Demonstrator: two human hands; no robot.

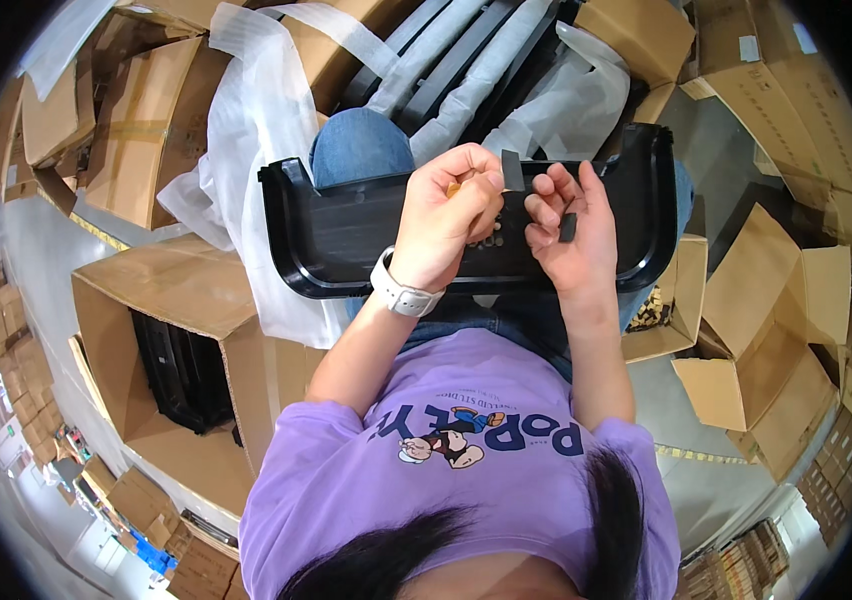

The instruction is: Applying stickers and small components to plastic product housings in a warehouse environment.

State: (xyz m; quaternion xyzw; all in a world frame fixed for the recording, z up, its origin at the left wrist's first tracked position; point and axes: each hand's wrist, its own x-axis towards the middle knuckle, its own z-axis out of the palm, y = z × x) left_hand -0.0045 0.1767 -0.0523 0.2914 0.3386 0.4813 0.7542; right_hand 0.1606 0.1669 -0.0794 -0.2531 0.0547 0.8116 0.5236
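A small dark strip (512, 170) is pinched between the closed left hand (446, 215) and right hand (571, 225), above the lap-steadied black plastic tray (346, 235).

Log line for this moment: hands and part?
left hand: on black plastic tray, fingers curled | right hand: pinching small dark strip | tray: across lap | cardboard boxes: around
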